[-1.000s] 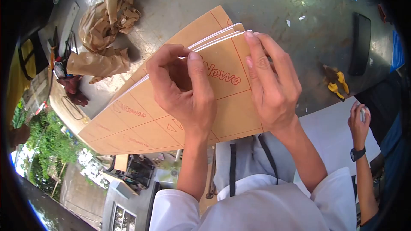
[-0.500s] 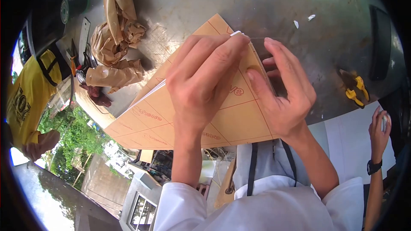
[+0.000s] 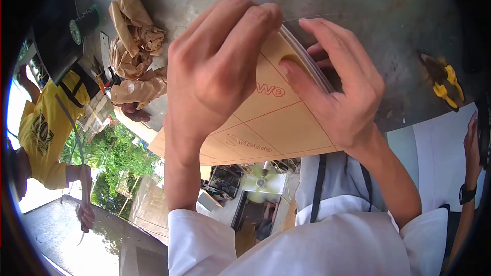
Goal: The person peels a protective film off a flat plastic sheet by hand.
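Head view: sheet stack (image 3: 291, 128) being gripped by left hand (image 3: 212, 66) and right hand (image 3: 345, 84), long axis slanting lower-left to upper-right, red "Newe" print (image 3: 248, 143) showing.

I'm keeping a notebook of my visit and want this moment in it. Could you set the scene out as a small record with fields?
Left hand: gripping the stack near its top
Right hand: thumb at the stack's face, fingers past its edge
Stack: brown face, red lines and lettering
Table: gray; crumpled brown paper left, yellow-handled pliers right
People nearby: one in yellow, left; one with black wristband, right
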Available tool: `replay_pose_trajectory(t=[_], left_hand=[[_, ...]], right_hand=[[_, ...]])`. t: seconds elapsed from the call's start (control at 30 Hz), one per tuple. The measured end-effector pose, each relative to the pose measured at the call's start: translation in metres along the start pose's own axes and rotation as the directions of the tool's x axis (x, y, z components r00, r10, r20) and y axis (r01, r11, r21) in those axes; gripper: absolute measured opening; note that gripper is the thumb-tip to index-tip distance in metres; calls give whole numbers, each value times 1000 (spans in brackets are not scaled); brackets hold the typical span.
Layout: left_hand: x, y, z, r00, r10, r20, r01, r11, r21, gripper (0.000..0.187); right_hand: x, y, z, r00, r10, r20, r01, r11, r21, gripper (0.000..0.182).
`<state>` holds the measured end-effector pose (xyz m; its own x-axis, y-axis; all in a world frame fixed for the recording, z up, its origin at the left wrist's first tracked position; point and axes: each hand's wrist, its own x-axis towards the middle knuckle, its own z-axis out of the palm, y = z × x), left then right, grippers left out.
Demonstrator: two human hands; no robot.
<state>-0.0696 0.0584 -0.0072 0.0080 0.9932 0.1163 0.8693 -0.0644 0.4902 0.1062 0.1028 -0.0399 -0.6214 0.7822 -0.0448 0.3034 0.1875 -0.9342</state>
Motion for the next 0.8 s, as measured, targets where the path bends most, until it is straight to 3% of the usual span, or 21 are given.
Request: replay_pose_trajectory(t=[0.27,0.37,0.5,0.6,0.67,0.8], left_hand=[[-1,8,2,992,-81,98,73,994,87,16],[5,16,9,1000,11,23,-12,997,73,21],[-4,17,8,997,-64,49,59,992,112,23],[-13,16,10,992,-110,62,101,986,134,24],[-22,12,12,998,-19,-55,26,990,137,20],[-26,17,2,989,-103,-107,107,994,37,13]], right_hand=[[-1,2,2,1000,5,-11,-5,1000,25,43],[-1,0,1,1000,20,-8,-20,1000,-5,42],[1,-4,0,999,37,-24,-37,999,-7,43],[10,-18,-2,993,85,81,-81,995,-57,43],[9,-20,-1,971,231,66,-234,971,55,43],[2,-11,0,984,168,58,-171,983,71,43]])
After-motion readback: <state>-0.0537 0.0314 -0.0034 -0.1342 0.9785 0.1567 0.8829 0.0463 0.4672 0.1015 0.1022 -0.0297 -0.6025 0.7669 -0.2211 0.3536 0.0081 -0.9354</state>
